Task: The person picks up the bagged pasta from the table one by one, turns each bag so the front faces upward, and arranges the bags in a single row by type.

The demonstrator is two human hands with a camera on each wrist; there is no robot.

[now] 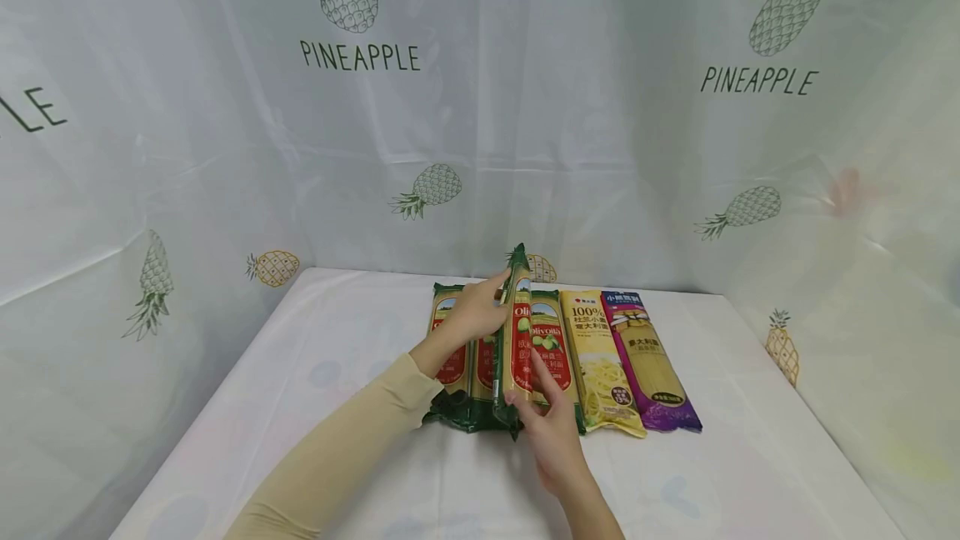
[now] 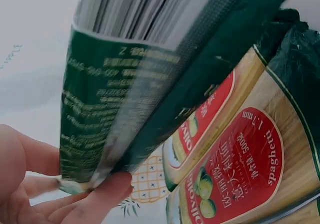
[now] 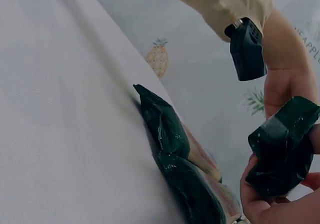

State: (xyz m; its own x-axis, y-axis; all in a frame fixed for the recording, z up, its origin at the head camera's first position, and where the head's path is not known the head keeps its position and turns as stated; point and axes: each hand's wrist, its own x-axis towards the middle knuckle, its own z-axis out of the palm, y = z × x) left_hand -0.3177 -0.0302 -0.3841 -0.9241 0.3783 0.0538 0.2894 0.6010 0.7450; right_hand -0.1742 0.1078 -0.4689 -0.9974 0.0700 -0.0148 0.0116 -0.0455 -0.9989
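Note:
Both hands hold one green-ended spaghetti pack, tilted up over a row of packs. My left hand grips its upper end, and my right hand holds the lower end, thumb on the front. Seen from the left wrist, the pack's printed green back faces the camera, with the left fingers at its end. In the right wrist view the crimped dark-green end sits between the right hand's fingers. Behind it lie similar Olivoilà packs, partly covered by the held one.
To the right lie a yellow pasta pack and a purple pasta pack, side by side on the white-covered table. A pineapple-print curtain hangs behind and at the sides. A black device is on the left wrist.

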